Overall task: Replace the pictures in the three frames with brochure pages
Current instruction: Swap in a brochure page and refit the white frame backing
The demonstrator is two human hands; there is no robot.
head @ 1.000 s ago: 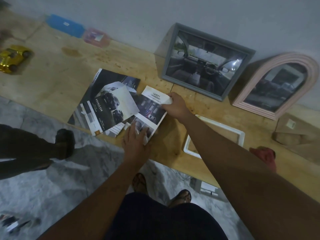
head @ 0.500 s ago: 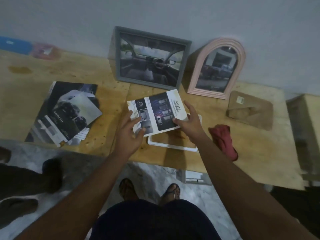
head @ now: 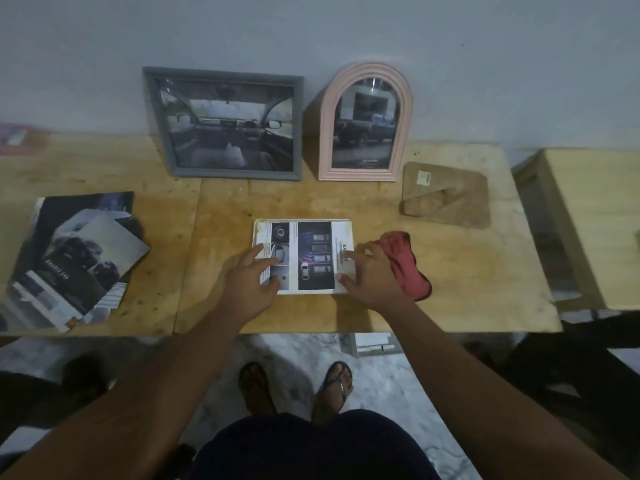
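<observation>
The left hand is pressing flat, fingers spread, on the left part of the brochure page. The right hand is resting loosely bent fingertips on its right edge, gripping nothing. They are likely squaring the page over the white frame lying flat on the desk. Half a second ago both hands were holding the page in the air above that frame. A red cloth is lying just right. Far off, the grey frame and pink frame are leaning on the wall, already showing car pictures.
</observation>
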